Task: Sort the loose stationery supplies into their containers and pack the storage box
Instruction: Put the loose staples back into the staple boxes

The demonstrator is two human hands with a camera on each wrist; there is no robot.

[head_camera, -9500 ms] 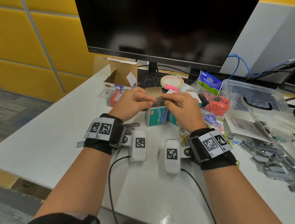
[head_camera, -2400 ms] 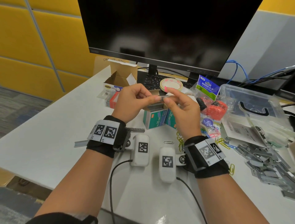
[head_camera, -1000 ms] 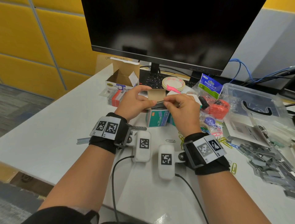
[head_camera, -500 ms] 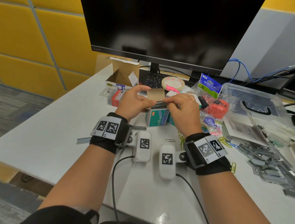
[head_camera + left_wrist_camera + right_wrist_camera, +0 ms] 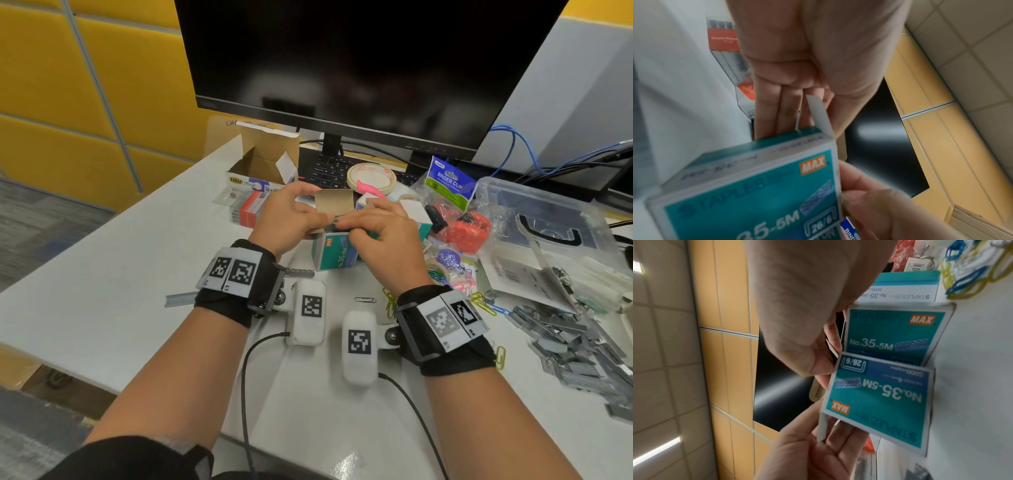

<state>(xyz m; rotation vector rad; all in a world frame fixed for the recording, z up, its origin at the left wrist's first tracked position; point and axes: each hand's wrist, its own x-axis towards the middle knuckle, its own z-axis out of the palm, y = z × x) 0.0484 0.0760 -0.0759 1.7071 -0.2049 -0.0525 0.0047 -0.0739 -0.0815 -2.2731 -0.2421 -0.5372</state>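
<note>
Staple box [image 5: 334,251]: upright on surface [image 5: 102,281], flap open, between both hands.
Left hand [image 5: 286,221]: fingers curled, steadying box top.
Staple strip [image 5: 332,226]: lies left-right over opening.
Right hand [image 5: 380,240]: fingers pinch strip, nearer.

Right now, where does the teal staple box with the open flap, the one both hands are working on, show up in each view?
Head: teal staple box at centre, below the two hands, flap raised.
Left wrist: fills the lower left.
Right wrist: the lower teal box, print upside down.
Shared landmark: the orange MAX logo on the box.
</note>
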